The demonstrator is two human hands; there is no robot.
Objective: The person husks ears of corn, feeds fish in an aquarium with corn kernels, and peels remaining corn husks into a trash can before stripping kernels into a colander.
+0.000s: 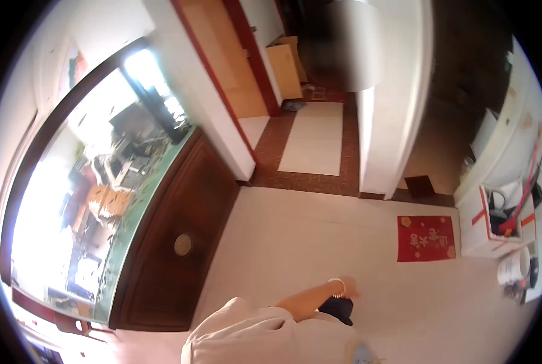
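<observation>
My left hand [351, 289] is in front of my body at the bottom of the head view, with a light beaded bracelet [338, 287] at the wrist. Its fingers are small and blurred, so their pose and whether they hold anything cannot be made out. Just below the wrist a dark navy patch [336, 310] shows, perhaps clothing or a shoe. A loose beige sleeve [246, 330] covers my upper arm. My right hand is out of view.
A large glass tank [95, 200] on a dark wooden cabinet [180, 242] stands left. Ahead, a passage runs past a wooden door [228, 54] and a white wall corner [389, 109]. A red mat [427, 238] lies right, near a white box [495, 224] of tools.
</observation>
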